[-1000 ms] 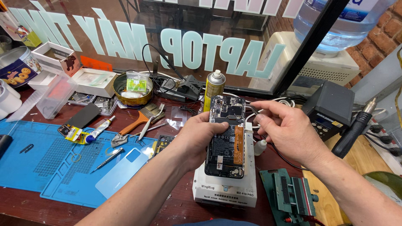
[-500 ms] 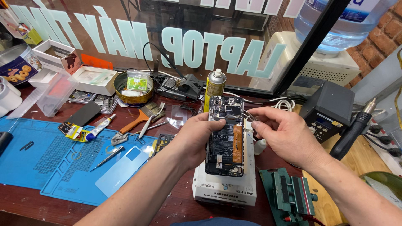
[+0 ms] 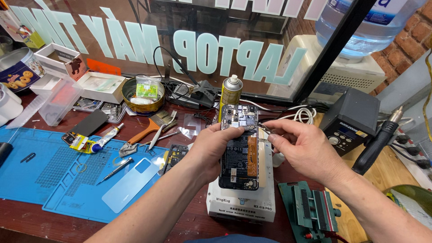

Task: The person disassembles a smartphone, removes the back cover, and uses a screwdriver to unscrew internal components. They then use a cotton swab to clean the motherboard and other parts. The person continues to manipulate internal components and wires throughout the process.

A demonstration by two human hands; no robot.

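My left hand (image 3: 211, 146) grips an opened smartphone (image 3: 239, 148) by its left side, back cover off, with the black battery and circuit board showing. The phone is held upright just above a white heating pad box (image 3: 240, 204). My right hand (image 3: 301, 146) pinches thin metal tweezers (image 3: 264, 128), whose tip touches the upper right edge of the phone near the board.
A blue work mat (image 3: 54, 175) at left carries a light blue phone back cover (image 3: 130, 177), a screwdriver, a glue tube and tweezers. A spray can (image 3: 231, 92), a brush, small boxes, a soldering station (image 3: 351, 119) and a green clamp (image 3: 310, 209) surround the phone.
My right hand has shifted slightly left and down, bringing the tweezers against the phone's upper right edge. My left hand keeps hold of the phone.
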